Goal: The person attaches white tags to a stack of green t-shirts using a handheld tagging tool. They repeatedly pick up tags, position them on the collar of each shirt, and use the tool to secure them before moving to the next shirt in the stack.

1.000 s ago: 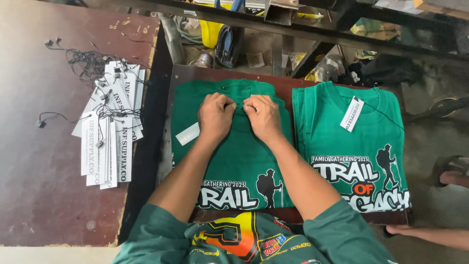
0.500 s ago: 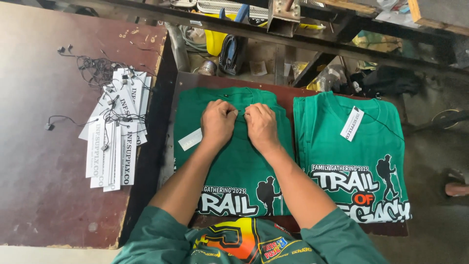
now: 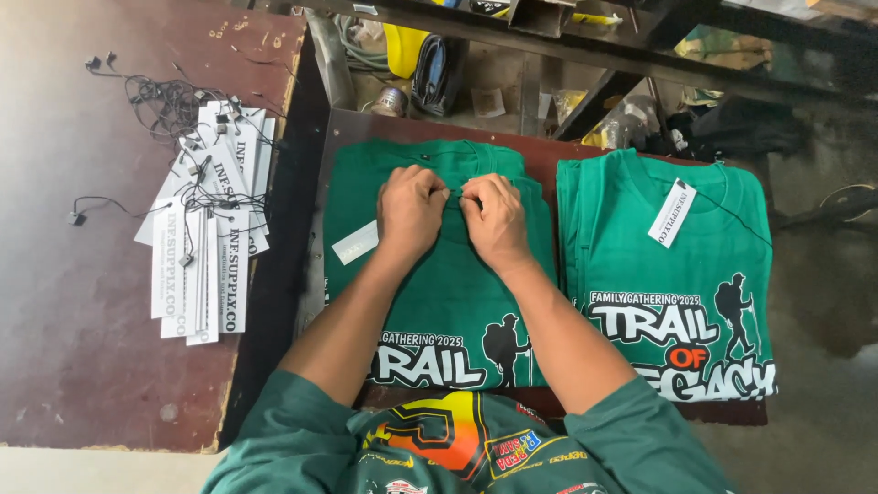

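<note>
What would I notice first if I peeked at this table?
Two bright green shirts lie side by side on a dark board: the left shirt under both hands, and the right shirt with a white tag at its collar. The left hand and right hand pinch something small near the left shirt's collar. On the brown table to the left lies a pile of white tags with black strings.

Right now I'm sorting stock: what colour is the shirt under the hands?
Green shirt, white print; head view.
</note>
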